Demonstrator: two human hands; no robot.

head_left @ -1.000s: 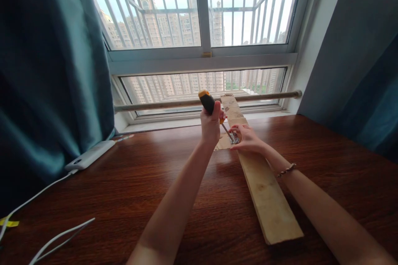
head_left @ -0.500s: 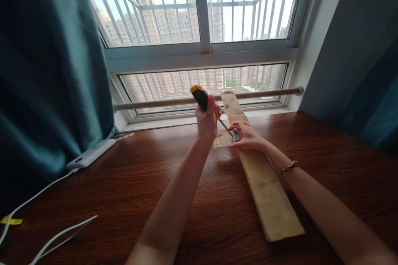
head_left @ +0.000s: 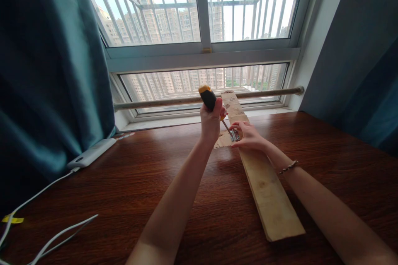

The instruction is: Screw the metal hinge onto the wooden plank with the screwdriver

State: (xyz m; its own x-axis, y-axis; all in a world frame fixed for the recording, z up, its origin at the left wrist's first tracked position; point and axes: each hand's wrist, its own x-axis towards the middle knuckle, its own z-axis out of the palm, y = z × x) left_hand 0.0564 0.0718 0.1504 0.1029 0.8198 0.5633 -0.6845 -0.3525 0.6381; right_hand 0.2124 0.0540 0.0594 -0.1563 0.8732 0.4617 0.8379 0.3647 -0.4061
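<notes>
Left hand (head_left: 212,122): screwdriver (head_left: 207,97) / right hand (head_left: 249,136): around metal fitting (head_left: 234,134), apparently on board (head_left: 271,192)

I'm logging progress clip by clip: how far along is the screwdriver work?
Already done, it seems: the board lies on the table, with the metal part placed on the wood. In hand: the left hand holds the screwdriver, its tip at that part; the right hand's fingers curve around it. Left: probably more fastening, but screw depth is too small to judge.
</notes>
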